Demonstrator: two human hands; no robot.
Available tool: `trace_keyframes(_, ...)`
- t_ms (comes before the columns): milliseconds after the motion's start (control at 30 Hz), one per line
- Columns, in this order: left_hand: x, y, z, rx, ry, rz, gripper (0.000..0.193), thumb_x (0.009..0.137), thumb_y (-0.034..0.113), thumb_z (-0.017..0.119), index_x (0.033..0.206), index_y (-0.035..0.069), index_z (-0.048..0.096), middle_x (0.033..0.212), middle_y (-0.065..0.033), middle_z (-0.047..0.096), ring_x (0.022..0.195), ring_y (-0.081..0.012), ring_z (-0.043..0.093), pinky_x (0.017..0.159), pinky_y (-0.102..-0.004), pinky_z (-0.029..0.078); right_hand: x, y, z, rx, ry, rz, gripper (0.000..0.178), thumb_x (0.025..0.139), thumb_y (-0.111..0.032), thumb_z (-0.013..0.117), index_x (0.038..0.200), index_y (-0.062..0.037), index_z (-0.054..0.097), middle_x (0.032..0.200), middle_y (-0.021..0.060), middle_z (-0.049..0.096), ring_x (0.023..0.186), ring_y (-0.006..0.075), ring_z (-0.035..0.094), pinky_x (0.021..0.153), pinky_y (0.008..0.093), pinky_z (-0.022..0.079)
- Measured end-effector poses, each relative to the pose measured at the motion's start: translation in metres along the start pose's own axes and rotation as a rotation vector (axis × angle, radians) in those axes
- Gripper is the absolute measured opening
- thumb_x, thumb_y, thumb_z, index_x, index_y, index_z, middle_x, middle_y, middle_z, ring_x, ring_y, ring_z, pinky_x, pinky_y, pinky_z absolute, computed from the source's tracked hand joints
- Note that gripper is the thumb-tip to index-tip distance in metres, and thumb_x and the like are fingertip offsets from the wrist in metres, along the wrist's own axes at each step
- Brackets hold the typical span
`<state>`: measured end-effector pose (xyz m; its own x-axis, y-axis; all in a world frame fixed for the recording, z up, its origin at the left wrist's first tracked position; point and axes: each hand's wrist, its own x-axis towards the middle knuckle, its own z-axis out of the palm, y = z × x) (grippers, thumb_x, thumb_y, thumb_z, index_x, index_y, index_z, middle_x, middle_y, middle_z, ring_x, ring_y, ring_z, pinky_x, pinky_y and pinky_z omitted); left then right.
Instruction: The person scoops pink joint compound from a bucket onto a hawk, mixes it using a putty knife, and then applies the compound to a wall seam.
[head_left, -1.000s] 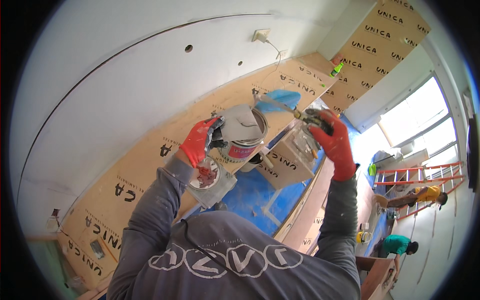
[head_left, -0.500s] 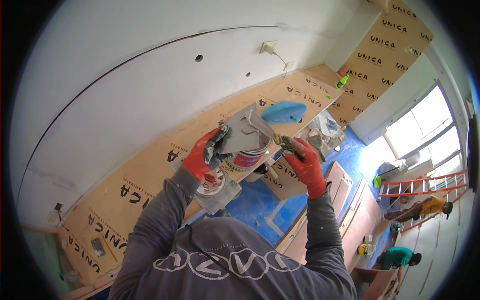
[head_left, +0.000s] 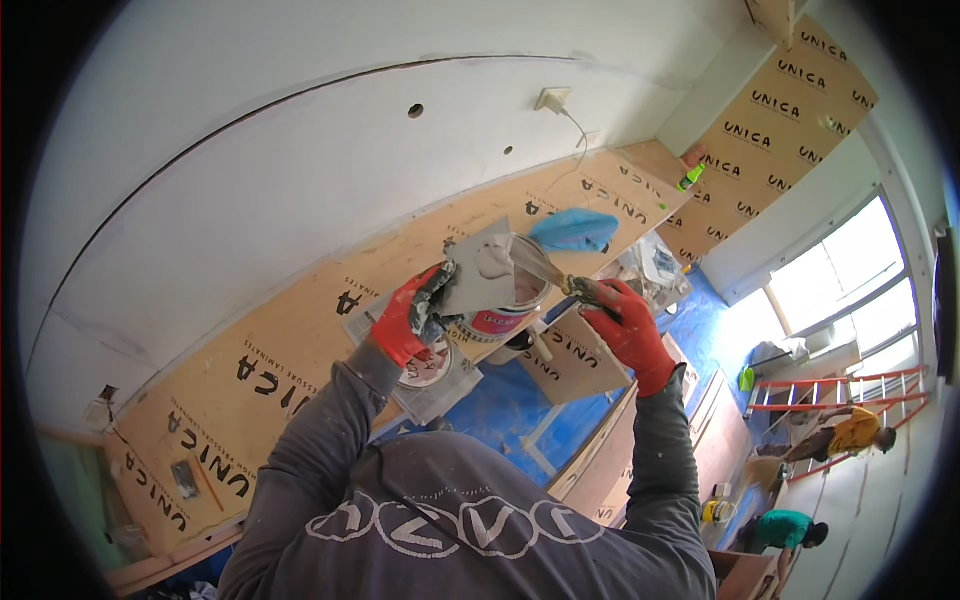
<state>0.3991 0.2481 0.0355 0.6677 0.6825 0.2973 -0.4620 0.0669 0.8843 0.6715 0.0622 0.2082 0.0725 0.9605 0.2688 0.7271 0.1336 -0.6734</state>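
Note:
My left hand [head_left: 410, 318], in a red and black glove smeared with filler, is closed on the edge of a flat grey metal plate [head_left: 465, 288]. A patch of pale filler [head_left: 493, 257] lies on the plate. Just beyond and under the plate stands an uncovered can [head_left: 500, 325] with a pink label; greyish filler shows inside it. In its matching glove, my right hand [head_left: 632, 335] grips the handle of a putty knife [head_left: 542, 268]. The knife's blade slants over the can's mouth, its tip near the plate's right edge.
Brown printed sheeting covers the long counter [head_left: 300, 318] against the wall. A blue plastic bag [head_left: 575, 230] lies beyond the can, and a smeared round lid [head_left: 428, 366] nearer me. Far right are a green bottle [head_left: 691, 177], an orange ladder [head_left: 790, 393] and two people.
My right hand has shifted right and slightly up, drawing the putty knife away from the plate. More of its blade shows over the can. The filler patch on the plate looks different in shape.

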Motion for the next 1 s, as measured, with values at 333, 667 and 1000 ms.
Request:
trace_keyframes(333, 0.004, 0.016, 0.015, 0.276, 0.032, 0.129, 0.045, 0.1, 0.015, 0.055, 0.144, 0.011, 0.045, 0.139, -0.0036, 0.053, 0.125, -0.016, 0.054, 0.092, -0.037, 0.056, -0.031, 0.05, 0.022, 0.342, 0.317, 0.116, 0.041, 0.093, -0.006, 0.062, 0.133, -0.0008, 0.056, 0.114, 0.01, 0.062, 0.098, 0.0187, 0.062, 0.085, 0.0317, 0.051)
trace_keyframes(667, 0.024, 0.052, 0.099, -0.6, 0.178, -0.254, 0.033, 0.102, 0.024, 0.054, 0.126, 0.001, 0.058, 0.116, -0.0102, 0.066, 0.105, -0.0179, 0.066, 0.086, -0.0355, 0.059, -0.014, 0.013, 0.135, 0.782, 0.48, 0.091, 0.05, 0.102, -0.009, 0.047, 0.148, 0.0029, 0.034, 0.14, 0.0157, 0.051, 0.125, 0.021, 0.053, 0.102, 0.0359, 0.046)
trace_keyframes(1000, 0.025, 0.051, 0.087, -0.437, 0.208, -0.318, 0.033, 0.102, 0.03, 0.052, 0.127, 0.01, 0.06, 0.111, 0.0004, 0.067, 0.098, -0.0102, 0.066, 0.075, -0.0292, 0.058, -0.017, 0.032, 0.12, 0.658, 0.335, 0.213, 0.046, 0.099, -0.007, 0.052, 0.143, 0.0049, 0.043, 0.132, 0.0116, 0.056, 0.117, 0.0138, 0.051, 0.1, 0.0282, 0.042)
